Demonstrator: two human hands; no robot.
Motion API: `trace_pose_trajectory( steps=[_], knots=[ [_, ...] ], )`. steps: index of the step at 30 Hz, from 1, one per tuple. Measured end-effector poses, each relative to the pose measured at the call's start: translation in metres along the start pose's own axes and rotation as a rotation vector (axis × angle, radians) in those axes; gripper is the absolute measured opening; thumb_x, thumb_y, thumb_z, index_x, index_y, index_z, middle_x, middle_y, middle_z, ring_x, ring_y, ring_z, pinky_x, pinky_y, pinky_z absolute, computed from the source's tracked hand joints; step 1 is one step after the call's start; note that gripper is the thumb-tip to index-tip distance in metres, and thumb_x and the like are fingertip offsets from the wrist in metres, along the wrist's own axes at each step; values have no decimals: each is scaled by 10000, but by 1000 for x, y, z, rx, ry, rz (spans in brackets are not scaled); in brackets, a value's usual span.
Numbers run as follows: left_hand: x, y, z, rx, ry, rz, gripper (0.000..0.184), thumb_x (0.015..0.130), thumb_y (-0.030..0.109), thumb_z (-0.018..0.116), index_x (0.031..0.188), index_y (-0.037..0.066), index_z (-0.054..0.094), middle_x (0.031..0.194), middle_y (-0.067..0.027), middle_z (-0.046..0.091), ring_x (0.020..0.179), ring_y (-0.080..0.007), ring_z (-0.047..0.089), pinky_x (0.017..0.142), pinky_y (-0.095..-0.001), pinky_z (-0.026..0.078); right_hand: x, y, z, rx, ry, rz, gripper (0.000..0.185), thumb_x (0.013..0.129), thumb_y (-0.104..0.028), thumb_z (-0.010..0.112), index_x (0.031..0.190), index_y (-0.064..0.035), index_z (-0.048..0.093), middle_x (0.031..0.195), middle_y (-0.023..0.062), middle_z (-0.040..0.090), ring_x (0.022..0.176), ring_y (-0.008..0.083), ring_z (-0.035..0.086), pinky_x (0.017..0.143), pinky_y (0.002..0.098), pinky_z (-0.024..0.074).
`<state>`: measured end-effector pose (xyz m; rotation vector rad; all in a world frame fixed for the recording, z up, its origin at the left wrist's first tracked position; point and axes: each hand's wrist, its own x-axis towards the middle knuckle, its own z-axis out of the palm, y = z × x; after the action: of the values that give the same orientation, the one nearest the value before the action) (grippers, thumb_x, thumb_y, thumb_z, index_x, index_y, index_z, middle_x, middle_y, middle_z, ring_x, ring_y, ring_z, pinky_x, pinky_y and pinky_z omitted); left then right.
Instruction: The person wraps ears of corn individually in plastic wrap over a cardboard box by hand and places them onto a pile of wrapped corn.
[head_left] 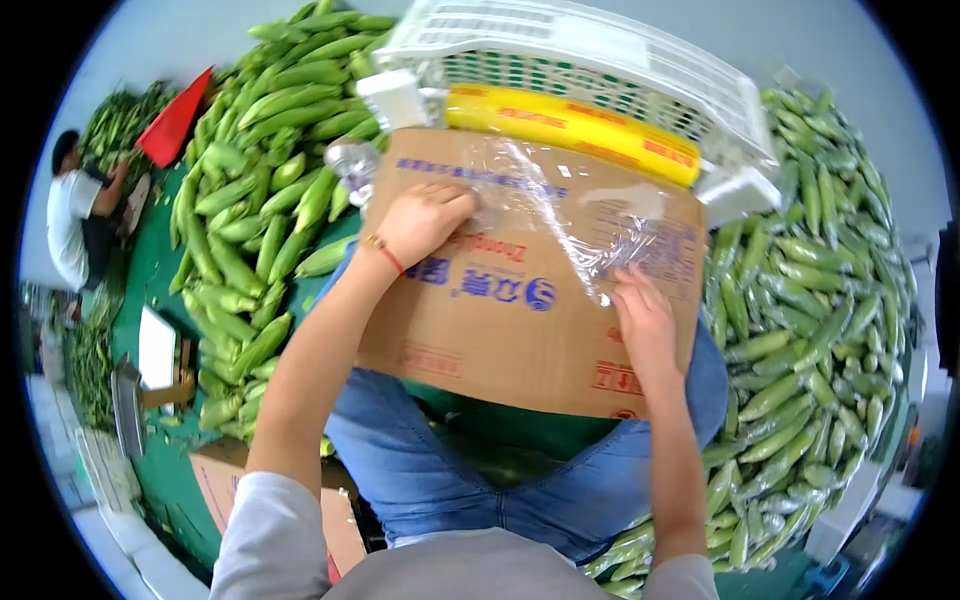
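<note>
Beneath both hands, printed cardboard (clear film partly over it).

The board is of brown cardboard, matt and smooth. The film on it is clear plastic, glossy and wrinkled. The crate is of white plastic. The roll looks yellow and shiny. The jeans are of blue cloth.

Corn piles hem in both flanks, unwrapped ears heaped left and wrapped ears right. A yellow roll and white crate block the far edge of the cardboard, whose near half offers a bare, flat passage between the forearms.
</note>
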<state>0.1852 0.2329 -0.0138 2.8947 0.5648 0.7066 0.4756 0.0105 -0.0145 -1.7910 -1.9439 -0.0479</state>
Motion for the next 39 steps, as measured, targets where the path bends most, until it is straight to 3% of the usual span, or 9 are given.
trace_pose_trajectory(
  steps=[2,4,5,9,16,20,28,34,39],
  knots=[
    [-18,1,-36,5,-67,-69,123,765,65,601,882,73,561,816,-91,601,779,-325,606,721,-404,498,-17,-4,-8,127,-208,228,173,859,-69,627,1028,-34,617,1047,145,680,1033,277,642,877,398,502],
    [-57,16,-63,2,-32,-128,125,757,42,586,873,75,553,753,-88,560,715,-323,581,662,-412,489,-43,-5,-34,205,-84,695,111,910,-43,556,1008,-11,597,926,133,683,873,235,678,778,350,525],
    [-83,26,-75,-13,-34,-142,124,754,59,588,865,77,538,757,-94,554,723,-318,582,649,-409,489,-70,15,-42,414,50,634,76,929,-29,517,976,-2,570,851,101,660,763,173,654,711,304,522],
    [-169,85,-91,-158,31,-208,200,715,45,635,888,64,536,853,-115,583,798,-309,607,690,-398,506,-95,-41,-62,511,-211,527,60,944,-45,493,942,-6,538,828,88,625,699,137,579,676,285,493],
    [-260,169,-124,40,230,-829,422,777,-33,681,1181,21,575,1114,-142,630,1013,-294,620,864,-361,511,-126,-40,15,261,147,448,123,925,-117,542,948,2,558,881,143,598,855,306,556,784,402,434],
    [-307,194,-170,21,478,-1129,357,908,-33,563,1259,20,535,1004,-110,681,915,-169,648,800,-293,509,-111,-38,15,341,80,505,141,938,-161,530,976,-34,579,923,170,640,863,358,595,773,442,453],
    [-322,231,-251,138,494,-1008,237,981,39,490,1180,23,618,803,-33,644,747,-88,612,710,-232,500,-105,-41,-1,541,81,439,113,943,-170,551,947,-57,550,838,129,671,803,336,641,702,444,477],
    [-264,176,-271,50,615,-936,222,993,83,497,1161,34,634,848,-34,644,773,-90,601,733,-237,494,-106,-50,11,237,315,350,97,910,-162,578,933,-69,561,829,123,634,787,345,605,710,454,443],
    [-171,142,-175,205,53,-658,394,808,125,730,1187,99,624,1193,-121,632,1138,-309,576,956,-402,474,-109,-56,23,47,490,275,80,882,-139,598,917,-74,566,811,81,615,780,299,586,689,426,418]
  ],
)
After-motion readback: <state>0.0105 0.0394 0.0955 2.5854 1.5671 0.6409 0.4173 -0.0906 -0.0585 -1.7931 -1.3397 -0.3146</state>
